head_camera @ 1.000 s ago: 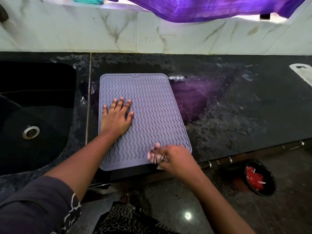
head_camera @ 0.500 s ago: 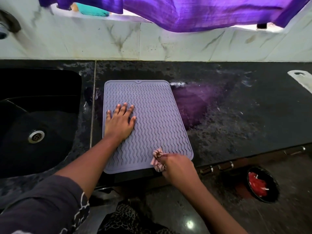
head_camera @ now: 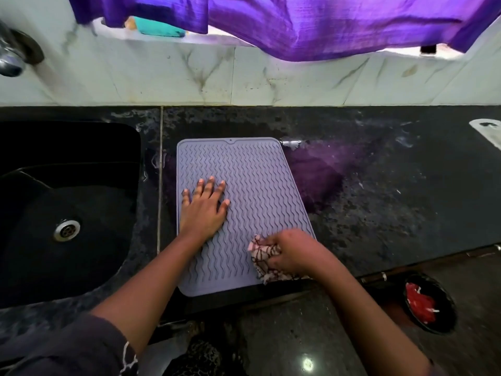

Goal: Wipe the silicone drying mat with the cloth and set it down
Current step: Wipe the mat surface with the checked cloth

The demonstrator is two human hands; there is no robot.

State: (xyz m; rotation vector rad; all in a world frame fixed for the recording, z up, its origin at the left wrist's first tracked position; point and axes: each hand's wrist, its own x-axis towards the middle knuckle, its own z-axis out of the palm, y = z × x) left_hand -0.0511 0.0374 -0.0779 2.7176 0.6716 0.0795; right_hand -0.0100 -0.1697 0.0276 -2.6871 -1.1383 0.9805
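A lilac silicone drying mat (head_camera: 252, 169) with wavy ridges lies flat on the black counter (head_camera: 379, 213), its near edge at the counter's front. My left hand (head_camera: 203, 210) presses flat on the mat's left middle, fingers spread and straight. My right hand (head_camera: 292, 253) grips a bunched white cloth (head_camera: 261, 256) with dark lines and holds it against the mat's near right corner. Part of the cloth is hidden under that hand.
A black sink (head_camera: 67, 213) with a steel drain lies left of the mat, a tap (head_camera: 10, 58) above it. A purple curtain (head_camera: 325, 23) hangs over the tiled wall. A white object (head_camera: 488, 128) lies at the counter's far right. On the floor stands a dark bowl (head_camera: 431, 305) with red contents.
My right hand with the cloth has shifted slightly up and right along the mat's near right corner. My left hand stays pressed on the mat. The camera has tilted upward a little.
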